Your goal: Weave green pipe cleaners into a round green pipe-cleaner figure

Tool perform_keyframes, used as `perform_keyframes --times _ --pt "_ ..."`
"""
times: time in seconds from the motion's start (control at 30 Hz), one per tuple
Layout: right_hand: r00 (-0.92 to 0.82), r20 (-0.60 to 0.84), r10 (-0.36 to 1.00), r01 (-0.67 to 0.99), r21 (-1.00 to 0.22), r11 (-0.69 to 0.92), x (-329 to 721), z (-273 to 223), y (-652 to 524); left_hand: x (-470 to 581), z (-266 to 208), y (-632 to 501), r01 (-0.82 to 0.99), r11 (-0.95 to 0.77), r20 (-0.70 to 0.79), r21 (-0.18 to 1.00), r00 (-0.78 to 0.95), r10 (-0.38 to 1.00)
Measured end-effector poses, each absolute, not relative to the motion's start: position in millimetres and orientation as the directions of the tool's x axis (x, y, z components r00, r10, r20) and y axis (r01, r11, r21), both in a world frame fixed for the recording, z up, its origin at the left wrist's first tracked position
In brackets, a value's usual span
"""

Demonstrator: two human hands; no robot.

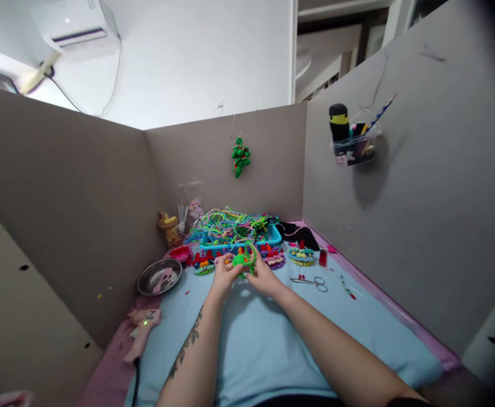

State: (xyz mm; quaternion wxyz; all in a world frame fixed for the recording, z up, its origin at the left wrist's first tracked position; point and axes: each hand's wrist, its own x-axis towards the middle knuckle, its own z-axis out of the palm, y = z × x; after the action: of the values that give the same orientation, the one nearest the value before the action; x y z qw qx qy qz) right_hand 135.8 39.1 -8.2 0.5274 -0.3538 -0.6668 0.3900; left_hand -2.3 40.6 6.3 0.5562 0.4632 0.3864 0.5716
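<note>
A small bright green piece of fuzzy pipe cleaner [239,260], with a loop standing up on its right, is held above the blue cloth. My left hand [225,277] pinches it from the left side. On the other side, the fingers of my right hand [265,277] close on its looped part. Just behind my hands sit colourful fuzzy figures: one to the left [204,263], another close by my right hand [275,257], and a blue and yellow one [302,255] farther right. Fingertips partly cover the green piece.
Behind stands a blue tray [213,246] heaped with pipe cleaners [230,221]. Scissors [311,282] lie to the right. To the left are a metal bowl [142,288] and a pink glue gun [142,337] with a cord. Grey partitions [226,198] enclose the table.
</note>
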Motion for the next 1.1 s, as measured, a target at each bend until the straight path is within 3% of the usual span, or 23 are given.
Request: perform_keyframes --times 0.33,0.53,0.67,0.77,0.87,0.93,1.0,1.1 --pt "-0.047 0.631 0.775 0.385 -0.704 0.597 147 -4 39 -4 13 40 -0.361 -0.045 0.057 0.931 0.024 0.998" --pt "-0.047 0.653 0.756 0.353 -0.697 0.624 145 3 35 -5 11 43 -0.416 -0.072 0.077 0.907 -0.006 0.997" --pt "-0.356 0.407 0.841 0.085 -0.882 0.463 140 8 26 -8 6 48 -0.42 -0.12 0.093 0.899 -0.085 0.992" --pt "-0.663 0.23 0.712 -0.073 -0.967 0.245 146 13 17 -11 4 51 -0.417 -0.14 0.098 0.898 -0.121 0.988" --pt "-0.806 0.156 0.57 -0.134 -0.988 0.082 156 18 13 -12 4 50 -0.422 -0.125 0.094 0.898 -0.092 0.991" --pt "-0.76 0.184 0.623 -0.235 -0.972 0.001 161 18 17 -12 3 50 -0.425 -0.108 0.091 0.899 -0.06 0.994" --pt "-0.558 0.235 0.796 -0.364 -0.931 0.02 162 16 25 -11 2 50 -0.421 -0.092 0.083 0.902 -0.038 0.996" --pt "-0.134 0.332 0.934 -0.29 -0.914 0.283 161 10 40 -9 0 50 -0.409 -0.074 0.074 0.91 -0.014 0.997"
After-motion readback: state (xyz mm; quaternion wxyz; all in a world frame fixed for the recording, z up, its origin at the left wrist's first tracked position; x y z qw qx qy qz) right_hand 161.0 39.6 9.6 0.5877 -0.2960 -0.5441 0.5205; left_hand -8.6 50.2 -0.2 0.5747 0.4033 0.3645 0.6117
